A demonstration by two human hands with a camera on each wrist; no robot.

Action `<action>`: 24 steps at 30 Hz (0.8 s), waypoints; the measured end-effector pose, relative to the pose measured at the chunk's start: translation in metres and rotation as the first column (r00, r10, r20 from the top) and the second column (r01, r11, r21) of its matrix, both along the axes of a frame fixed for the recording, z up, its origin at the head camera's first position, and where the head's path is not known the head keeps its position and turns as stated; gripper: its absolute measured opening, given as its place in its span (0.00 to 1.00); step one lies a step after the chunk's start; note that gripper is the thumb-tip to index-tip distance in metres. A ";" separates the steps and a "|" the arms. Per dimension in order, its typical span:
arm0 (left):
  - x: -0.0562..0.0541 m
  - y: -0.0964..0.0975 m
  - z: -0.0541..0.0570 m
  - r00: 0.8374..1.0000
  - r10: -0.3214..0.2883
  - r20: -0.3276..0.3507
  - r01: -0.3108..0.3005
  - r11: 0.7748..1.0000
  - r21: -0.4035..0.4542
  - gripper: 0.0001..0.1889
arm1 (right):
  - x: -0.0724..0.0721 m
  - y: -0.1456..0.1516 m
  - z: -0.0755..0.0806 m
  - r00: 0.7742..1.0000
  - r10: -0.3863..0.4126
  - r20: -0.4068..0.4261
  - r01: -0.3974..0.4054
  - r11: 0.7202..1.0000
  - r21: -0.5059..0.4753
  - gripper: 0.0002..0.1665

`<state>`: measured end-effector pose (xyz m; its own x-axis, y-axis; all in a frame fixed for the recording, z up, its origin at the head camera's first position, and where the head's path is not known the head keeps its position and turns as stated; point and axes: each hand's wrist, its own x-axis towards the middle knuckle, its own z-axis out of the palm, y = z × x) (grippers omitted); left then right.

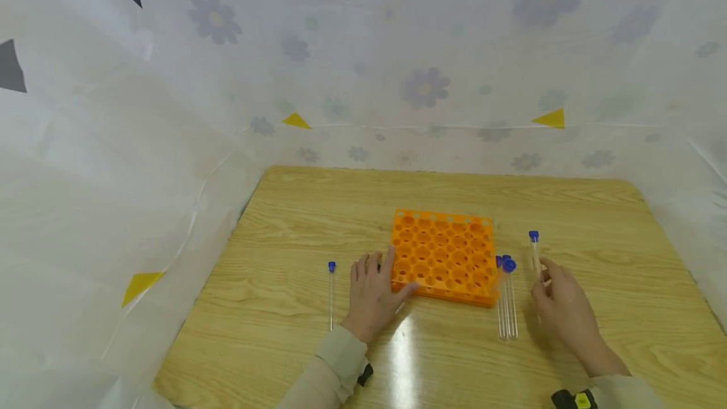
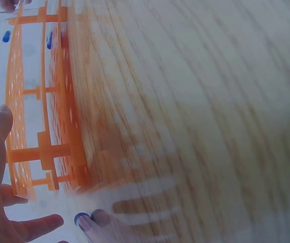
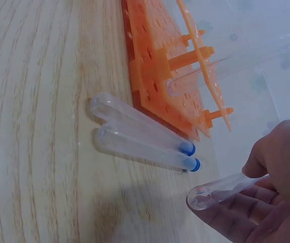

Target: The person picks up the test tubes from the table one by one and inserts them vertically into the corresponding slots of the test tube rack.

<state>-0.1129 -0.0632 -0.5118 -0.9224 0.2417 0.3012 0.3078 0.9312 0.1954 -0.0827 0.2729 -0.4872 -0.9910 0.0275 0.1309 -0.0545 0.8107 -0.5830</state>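
An orange test tube rack (image 1: 443, 257) stands on the table between the two hands. My left hand (image 1: 373, 292) rests at its front left corner, thumb on the front edge and fingers spread along the left side. To the rack's right, my right hand (image 1: 565, 305) pinches a clear test tube (image 3: 221, 190) between thumb and fingers, its blue cap (image 1: 534, 235) pointing up. Another capped test tube (image 3: 236, 55) stands in the rack's front right corner. Two test tubes (image 3: 145, 147) with blue caps lie side by side on the table near it.
A further blue-capped test tube (image 1: 332, 295) lies left of my left hand. The wood-grain table (image 1: 318, 207) has a flower-patterned sheet (image 1: 363, 81) behind it and white sheeting (image 1: 102, 175) at its left. Yellow triangles (image 1: 142, 286) mark the sheeting.
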 end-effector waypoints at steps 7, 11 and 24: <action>0.000 0.000 0.001 0.999 0.004 0.038 -0.004 1.000 -0.002 0.46 | -0.005 -0.011 0.009 0.980 0.033 -0.198 -0.063 0.987 -0.150 0.27; 0.001 0.000 0.002 0.998 0.010 0.056 -0.010 1.000 -0.004 0.46 | -0.008 -0.017 0.016 0.964 0.045 -0.263 -0.112 0.963 -0.243 0.25; 0.000 0.000 0.001 1.000 -0.006 -0.004 0.006 1.000 0.003 0.46 | -0.019 -0.032 0.024 0.908 0.069 -0.414 -0.215 0.924 -0.316 0.27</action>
<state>-0.1127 -0.0634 -0.5107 -0.9197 0.2460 0.3059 0.3140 0.9288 0.1969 -0.1018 0.2405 -0.4631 -0.8580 0.0059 0.5136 -0.4339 0.5267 -0.7310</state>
